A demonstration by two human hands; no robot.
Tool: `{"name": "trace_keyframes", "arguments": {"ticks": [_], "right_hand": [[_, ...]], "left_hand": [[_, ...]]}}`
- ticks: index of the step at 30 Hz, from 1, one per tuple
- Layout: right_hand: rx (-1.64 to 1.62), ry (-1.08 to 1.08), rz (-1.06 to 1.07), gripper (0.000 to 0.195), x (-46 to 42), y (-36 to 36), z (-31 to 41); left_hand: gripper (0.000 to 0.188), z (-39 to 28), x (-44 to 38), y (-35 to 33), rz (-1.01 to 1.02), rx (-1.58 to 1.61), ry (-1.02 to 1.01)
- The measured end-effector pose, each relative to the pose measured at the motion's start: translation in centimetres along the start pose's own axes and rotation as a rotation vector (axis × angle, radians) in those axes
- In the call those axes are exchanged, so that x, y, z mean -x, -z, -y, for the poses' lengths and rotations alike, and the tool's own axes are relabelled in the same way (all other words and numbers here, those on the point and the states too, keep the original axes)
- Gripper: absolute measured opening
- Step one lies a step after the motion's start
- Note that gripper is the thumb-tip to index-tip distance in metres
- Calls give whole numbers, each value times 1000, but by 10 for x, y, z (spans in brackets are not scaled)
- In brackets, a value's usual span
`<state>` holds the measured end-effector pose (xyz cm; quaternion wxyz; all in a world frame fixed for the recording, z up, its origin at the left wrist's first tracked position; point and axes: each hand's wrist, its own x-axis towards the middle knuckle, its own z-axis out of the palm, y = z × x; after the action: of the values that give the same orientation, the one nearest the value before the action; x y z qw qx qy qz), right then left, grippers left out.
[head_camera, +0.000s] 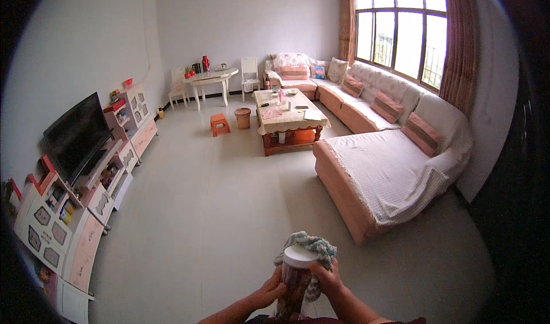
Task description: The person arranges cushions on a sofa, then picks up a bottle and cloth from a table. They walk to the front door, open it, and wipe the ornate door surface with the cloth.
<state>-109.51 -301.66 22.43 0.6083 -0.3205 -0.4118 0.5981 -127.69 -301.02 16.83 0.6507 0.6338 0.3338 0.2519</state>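
A tall clear jar (pixel 295 283) with a white lid (pixel 299 255) is held upright close to my body, low in the picture. Dark contents show through its wall; what they are I cannot tell. My left hand (pixel 272 287) grips the jar's left side. On the other side, my right hand (pixel 327 276) holds a fluffy grey-green and white striped cloth (pixel 316 241) against the jar near the lid. The cloth drapes behind the lid and hangs down below my right hand.
A pink-and-white sofa (pixel 365 173) runs along the right wall. Ahead stands a cloth-covered coffee table (pixel 279 122), with an orange stool (pixel 220 125) and a bin (pixel 242 118) to its left. A television (pixel 79 135) on a low cabinet (pixel 81 259) lines the left. Tiled floor (pixel 206 203) lies between.
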Motion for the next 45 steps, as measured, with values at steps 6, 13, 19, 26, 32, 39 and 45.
{"name": "trace_keyframes", "arguments": {"ticks": [6,13,19,26,32,39,45], "right_hand": [[78,-120,44,41,-92,-2,-3],[762,528,60,68,-205,-9,-43],[737,552,16,66,-288,-25,-49],[866,-59,720,38,-386,-39,11],[699,-199,1116,61,-446,-63,-19],[254,-415,860,50,-447,-29,-40],[269,-300,178,41,-403,-9,-42]], "left_hand": [[60,-8,-64,57,36,331,176],[54,-17,-130,131,-373,346,-62],[75,-34,-172,210,-282,52,34],[85,-52,-175,241,-233,37,154],[85,-51,-159,244,-471,183,71],[77,-21,-178,266,-38,887,-262],[62,-3,-216,257,-119,650,24]]}}
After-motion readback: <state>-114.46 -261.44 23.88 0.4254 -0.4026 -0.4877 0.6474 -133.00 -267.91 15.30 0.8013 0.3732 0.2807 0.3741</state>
